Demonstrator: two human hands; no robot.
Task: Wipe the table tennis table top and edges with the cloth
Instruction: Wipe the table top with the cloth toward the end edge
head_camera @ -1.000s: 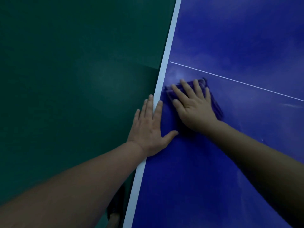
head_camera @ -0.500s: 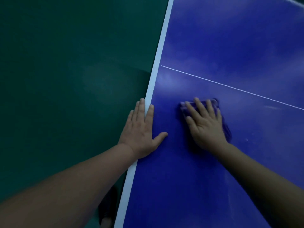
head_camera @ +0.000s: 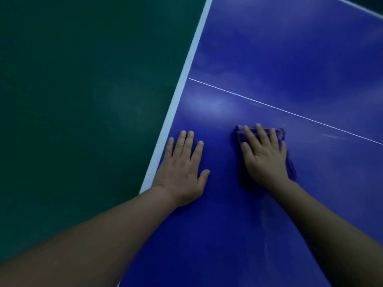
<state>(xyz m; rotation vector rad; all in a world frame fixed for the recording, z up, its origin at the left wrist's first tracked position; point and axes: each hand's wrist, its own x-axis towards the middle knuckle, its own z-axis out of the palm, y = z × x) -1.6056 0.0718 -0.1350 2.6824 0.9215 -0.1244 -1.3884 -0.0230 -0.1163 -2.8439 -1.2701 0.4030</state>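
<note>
**Cloth at work near the table's white border**

Head view: A person leans over a blue table, both bare forearms reaching in from the bottom of the frame. The right hand lies flat, fingers straight and spread, pressing a purple cloth onto the top; nothing is clenched, the palm simply bears down. The cloth sits under that hand, its folds showing past the fingertips and along the outer side of the palm, just short of the thin white line that crosses the surface. The left hand rests released and flat on the bare top, fingers straight, its outer side just beside the white edge that runs up the frame. The two hands are apart, with open blue surface between them. A dark green floor fills the left half of the view. Pale smears show on the top near the line and lower down beside the right forearm.

Judged from this, the step in hand is wiping the top close to the border, with the left hand acting as a brace. The next move likely calls for steady downward pressure and a sweep across the smeared patches, then the cloth drawn over the white edge itself, which appears not yet covered
</note>
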